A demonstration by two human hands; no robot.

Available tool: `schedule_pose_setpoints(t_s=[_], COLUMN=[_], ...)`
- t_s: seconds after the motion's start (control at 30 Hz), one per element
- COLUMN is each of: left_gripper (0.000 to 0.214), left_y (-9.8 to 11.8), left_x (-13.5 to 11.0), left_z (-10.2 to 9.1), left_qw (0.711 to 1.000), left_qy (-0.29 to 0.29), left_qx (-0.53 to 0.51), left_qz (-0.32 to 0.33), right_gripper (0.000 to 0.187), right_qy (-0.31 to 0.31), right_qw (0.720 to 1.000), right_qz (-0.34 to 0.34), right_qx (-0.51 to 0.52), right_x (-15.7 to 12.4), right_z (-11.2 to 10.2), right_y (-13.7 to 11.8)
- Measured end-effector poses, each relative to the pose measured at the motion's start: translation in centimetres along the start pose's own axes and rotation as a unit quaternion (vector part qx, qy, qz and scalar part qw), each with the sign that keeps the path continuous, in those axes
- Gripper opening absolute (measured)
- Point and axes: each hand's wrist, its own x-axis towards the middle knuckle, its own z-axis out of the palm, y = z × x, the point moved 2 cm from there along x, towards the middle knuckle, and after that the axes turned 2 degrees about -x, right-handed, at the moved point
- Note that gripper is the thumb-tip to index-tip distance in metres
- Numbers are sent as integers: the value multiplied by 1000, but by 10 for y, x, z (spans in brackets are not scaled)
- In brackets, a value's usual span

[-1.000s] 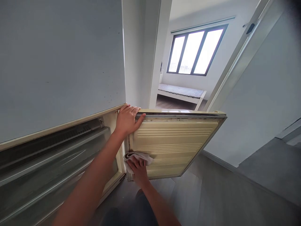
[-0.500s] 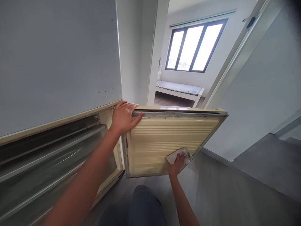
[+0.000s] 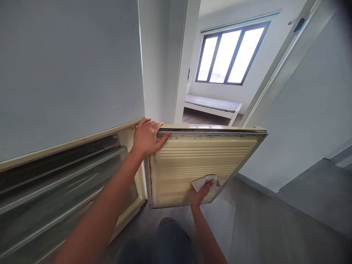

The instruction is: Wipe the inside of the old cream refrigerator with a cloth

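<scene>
Blue-grey trouser knee (image 3: 173, 244) at bottom centre, blurred, over grey floor (image 3: 264, 223). Lower left: open cream-framed compartment with a cloudy see-through drawer front (image 3: 74, 183), dark ribbed strip above it. Cream door (image 3: 189, 159) swung open, centre of frame, inner face toward camera; ribbed plastic in horizontal bands, yellowish, glossy along top edge. Grey seal (image 3: 209, 134) around it, dark grime marks under the top run and down the hinge side. Right hand (image 3: 200, 193), low on door right of centre, fingers bent onto a white cloth (image 3: 199, 182), pressing it to the panel near the lower right edge; cloth crumpled, folded, partly under the hand. Left hand (image 3: 147, 138), frame centre-left, clasps door's top edge at hinge corner: fingers over the top, thumb spread on the near side. Upper left: flat pale panel (image 3: 71, 73), few dark specks. Beyond, upper right: doorway, white bed frame (image 3: 210, 109) with patterned top, then dark-framed three-pane window (image 3: 231, 55), very bright.
</scene>
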Motion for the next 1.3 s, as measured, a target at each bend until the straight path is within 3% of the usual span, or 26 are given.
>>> schedule_pose_setpoints(t_s=[0.17,0.33,0.47,0.63,0.73,0.83,0.97,1.07,1.2,1.3], left_gripper=[53,53,52,49,49,50,52,52,52,53], left_y=[-2,-1,0,0,0,0,0,-1,-1,-1], left_x=[-1,-1,-1,-1,-2,-2,-2,-2,-1,0], left_z=[2,2,1,-2,-2,-2,-1,-1,0,1], left_qw=[1000,1000,1000,1000,1000,1000,1000,1000,1000,1000], left_qy=[4,0,0,-5,-8,-8,-16,-19,-15,-13], left_qx=[7,11,14,11,6,5,5,7,11,15], left_qz=[-5,-7,-5,1,3,1,-5,-7,-4,-3], right_gripper=[85,67,67,65,60,55,50,70,86,88], right_qy=[-135,-266,-303,-330,-339,-328,-222,-138,-51,-39], right_qw=[981,902,857,841,852,884,950,986,989,981], right_qz=[-141,-338,-415,-428,-399,-330,-200,-76,136,183], right_qx=[14,34,32,27,4,-57,-93,-47,41,52], right_x=[-67,-102,-95,-74,-63,-53,-34,-14,18,28], right_z=[26,41,35,19,9,-2,-19,-29,-33,-25], right_y=[-84,-139,-145,-107,-67,-22,33,61,82,88])
